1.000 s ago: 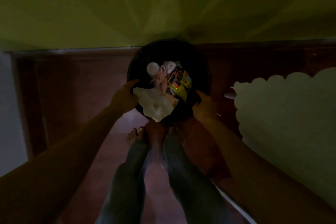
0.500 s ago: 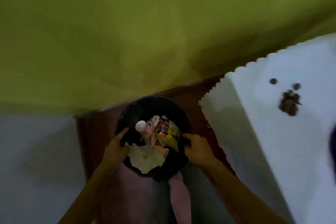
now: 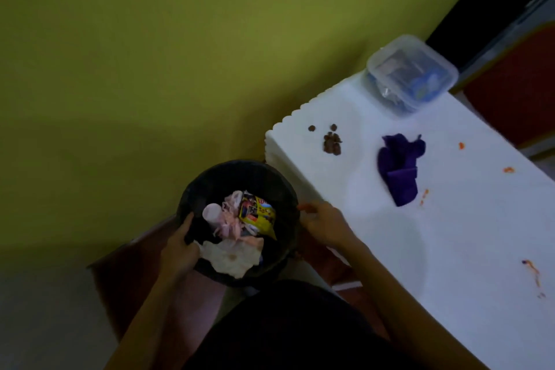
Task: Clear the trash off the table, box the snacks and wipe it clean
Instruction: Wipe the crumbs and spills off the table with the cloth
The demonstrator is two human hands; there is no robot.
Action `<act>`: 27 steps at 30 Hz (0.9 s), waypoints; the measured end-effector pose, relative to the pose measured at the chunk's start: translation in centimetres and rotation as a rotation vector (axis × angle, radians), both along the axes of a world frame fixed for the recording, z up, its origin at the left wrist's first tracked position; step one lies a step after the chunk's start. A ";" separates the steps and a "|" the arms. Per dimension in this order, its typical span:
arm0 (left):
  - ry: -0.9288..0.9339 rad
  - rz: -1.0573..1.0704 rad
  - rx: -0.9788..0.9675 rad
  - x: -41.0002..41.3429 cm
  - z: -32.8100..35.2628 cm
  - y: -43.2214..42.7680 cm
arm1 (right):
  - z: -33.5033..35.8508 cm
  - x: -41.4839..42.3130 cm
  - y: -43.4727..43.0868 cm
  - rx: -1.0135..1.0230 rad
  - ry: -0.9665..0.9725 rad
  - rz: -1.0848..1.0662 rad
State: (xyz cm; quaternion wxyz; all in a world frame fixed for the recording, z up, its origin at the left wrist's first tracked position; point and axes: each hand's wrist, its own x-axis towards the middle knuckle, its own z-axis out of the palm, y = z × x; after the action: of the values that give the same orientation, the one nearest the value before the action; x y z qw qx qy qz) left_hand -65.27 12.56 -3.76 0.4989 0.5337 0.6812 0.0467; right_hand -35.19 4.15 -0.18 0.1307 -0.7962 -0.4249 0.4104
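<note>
While the black trash bin (image 3: 237, 173), just beside the white table's (image 3: 450, 249) corner, is carrying only light wrappers (image 3: 258, 213) and tissue (image 3: 231, 255), the left hand (image 3: 180, 249) and right hand (image 3: 326, 224) are gripping opposite sides of its probably flexible rim, the steadiest hold.

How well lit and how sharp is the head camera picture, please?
In the head view the light is dim and uneven: the white table is brightest, while the inside of the black bin is nearly lost in shadow; the whole head view is soft, so the print on the yellow wrapper is unreadable and the clear box looks smeared.
</note>
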 end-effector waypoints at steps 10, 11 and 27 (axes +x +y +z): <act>0.041 0.010 -0.105 5.3 -1.4 -1.3 | 1.6 13.0 -1.5 0.270 -0.467 -0.473; 0.024 0.025 -0.128 5.7 -1.6 -1.6 | 1.6 14.0 -1.2 0.206 -0.473 -0.471; -0.020 0.080 -0.107 11.2 -3.2 -3.7 | 0.9 25.9 7.5 0.157 -0.396 -0.104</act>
State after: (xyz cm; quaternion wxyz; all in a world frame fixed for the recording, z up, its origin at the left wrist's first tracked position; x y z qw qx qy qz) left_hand -54.10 8.87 -6.96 0.5313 0.4783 0.6983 0.0355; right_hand -9.24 11.62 0.74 0.1271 -0.8695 -0.4314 0.2042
